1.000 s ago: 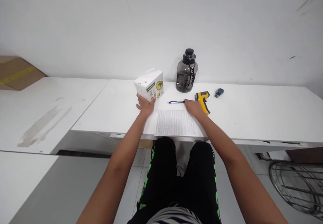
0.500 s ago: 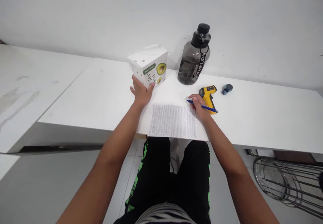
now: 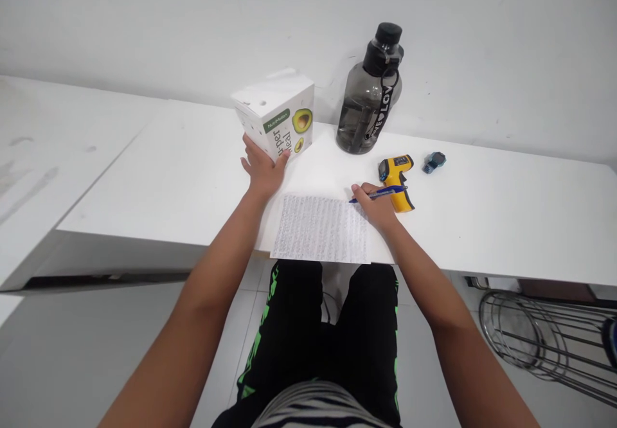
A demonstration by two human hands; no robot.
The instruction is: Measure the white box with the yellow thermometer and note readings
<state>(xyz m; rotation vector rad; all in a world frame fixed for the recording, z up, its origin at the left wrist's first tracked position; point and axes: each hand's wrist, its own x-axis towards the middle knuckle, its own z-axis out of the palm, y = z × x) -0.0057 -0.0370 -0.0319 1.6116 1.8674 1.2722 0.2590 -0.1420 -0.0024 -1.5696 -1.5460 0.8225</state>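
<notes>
My left hand (image 3: 264, 169) grips the lower part of a white box (image 3: 276, 112) printed with avocados, which stands on the white table. A blue pen (image 3: 385, 193) is held in my right hand (image 3: 378, 208), its tip near the upper right corner of a sheet of paper (image 3: 321, 229). Dense lines of writing cover the sheet, which lies at the table's front edge. Just beyond my right hand lies a yellow infrared thermometer (image 3: 397, 174), its handle partly behind my fingers.
A large grey water bottle (image 3: 367, 97) with a black cap stands against the wall, right of the box. Farther right lies a small blue wristwatch (image 3: 434, 162). Below the table (image 3: 506, 216), a wire rack (image 3: 544, 344) stands at the right.
In my right hand the pen has turned, its tip now pointing down at the sheet's upper right corner. My left hand still holds the box. The whole view has shifted slightly.
</notes>
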